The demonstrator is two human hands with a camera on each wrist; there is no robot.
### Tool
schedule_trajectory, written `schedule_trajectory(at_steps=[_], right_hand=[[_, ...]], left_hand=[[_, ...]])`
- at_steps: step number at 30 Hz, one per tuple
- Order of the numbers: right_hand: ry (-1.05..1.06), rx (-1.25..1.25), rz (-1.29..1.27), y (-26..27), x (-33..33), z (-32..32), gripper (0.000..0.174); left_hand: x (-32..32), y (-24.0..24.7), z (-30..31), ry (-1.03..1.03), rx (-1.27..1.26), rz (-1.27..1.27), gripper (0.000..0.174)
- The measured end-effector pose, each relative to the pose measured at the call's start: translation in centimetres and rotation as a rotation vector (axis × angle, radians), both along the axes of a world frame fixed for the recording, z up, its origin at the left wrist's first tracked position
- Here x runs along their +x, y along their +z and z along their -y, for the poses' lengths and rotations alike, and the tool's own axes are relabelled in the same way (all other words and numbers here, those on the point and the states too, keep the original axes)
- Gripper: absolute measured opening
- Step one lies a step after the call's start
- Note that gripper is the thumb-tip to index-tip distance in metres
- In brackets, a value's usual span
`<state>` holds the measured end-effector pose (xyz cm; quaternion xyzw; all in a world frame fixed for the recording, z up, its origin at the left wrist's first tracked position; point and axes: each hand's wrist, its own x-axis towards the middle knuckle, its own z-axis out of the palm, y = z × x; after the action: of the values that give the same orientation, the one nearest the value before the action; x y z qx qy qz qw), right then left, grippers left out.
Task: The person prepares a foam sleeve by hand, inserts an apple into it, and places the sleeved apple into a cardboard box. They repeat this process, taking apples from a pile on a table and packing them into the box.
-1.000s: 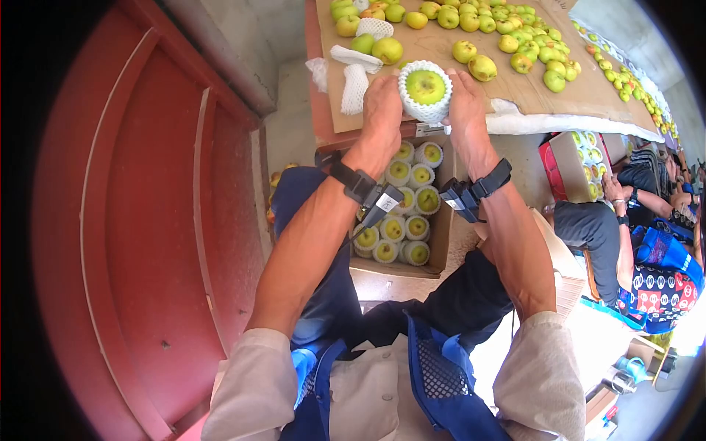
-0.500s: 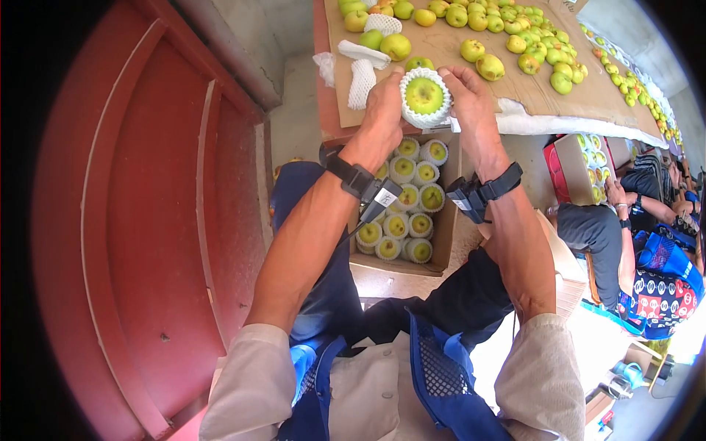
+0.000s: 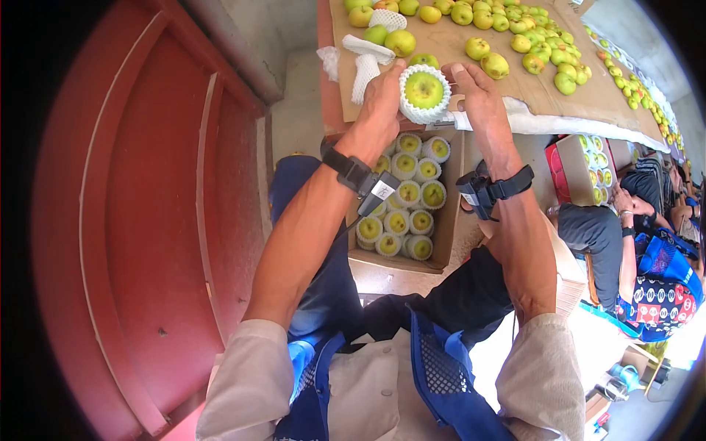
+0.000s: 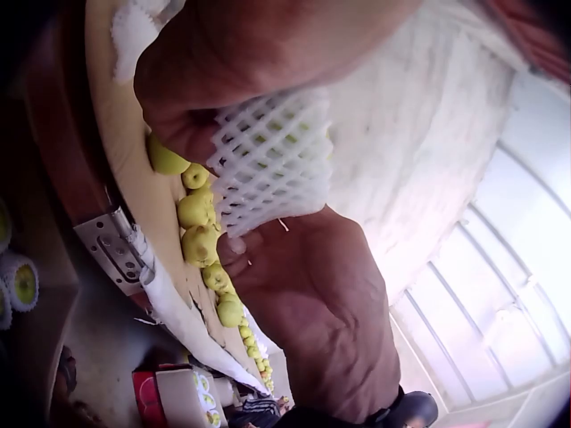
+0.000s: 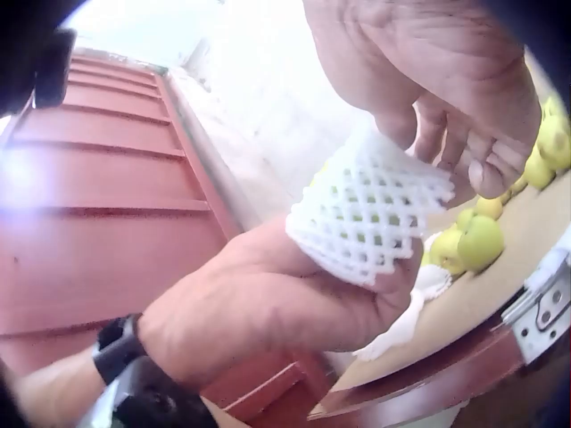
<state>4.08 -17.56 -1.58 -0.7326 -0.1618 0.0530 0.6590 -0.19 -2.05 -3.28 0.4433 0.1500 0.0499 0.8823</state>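
Observation:
A green apple point(image 3: 424, 90) sits in a white foam net sleeve point(image 3: 423, 115), raised in front of the table's near edge. My left hand point(image 3: 381, 106) grips the sleeved apple from the left side. On the other side, my right hand point(image 3: 482, 103) has its fingers loosely bent, fingertips right at the sleeve's edge. The right wrist view shows the mesh of the foam net point(image 5: 366, 209) with the left hand point(image 5: 268, 294) wrapped behind and below it. Below my hands, a cardboard box point(image 3: 443, 246) holds rows of apples in foam nets.
Loose apples point(image 3: 540, 48) are spread over the cardboard-covered table point(image 3: 441, 44). Empty foam nets point(image 3: 364, 77) lie at its left corner. A red door point(image 3: 162, 242) stands at my left. To the right, another person point(image 3: 647, 235) sits by a second box of sleeved apples point(image 3: 597, 169).
My right hand has loosened and drawn slightly right from the sleeved apple, which stays in my left hand. A loose apple behind it has come into view.

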Motion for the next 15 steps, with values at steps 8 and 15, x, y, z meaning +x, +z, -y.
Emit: schedule_trajectory(at_steps=[8, 15], right_hand=[[0.108, -0.219, 0.256, -0.2, -0.2, 0.5, 0.055], [0.218, -0.494, 0.412, 2.6, -3.6, 0.5, 0.066]], left_hand=[[-1.0, 0.3, -0.2, -0.019, 0.04, 0.045, 0.043], [-0.4, -0.9, -0.2, -0.128, 0.098, -0.024, 0.042]])
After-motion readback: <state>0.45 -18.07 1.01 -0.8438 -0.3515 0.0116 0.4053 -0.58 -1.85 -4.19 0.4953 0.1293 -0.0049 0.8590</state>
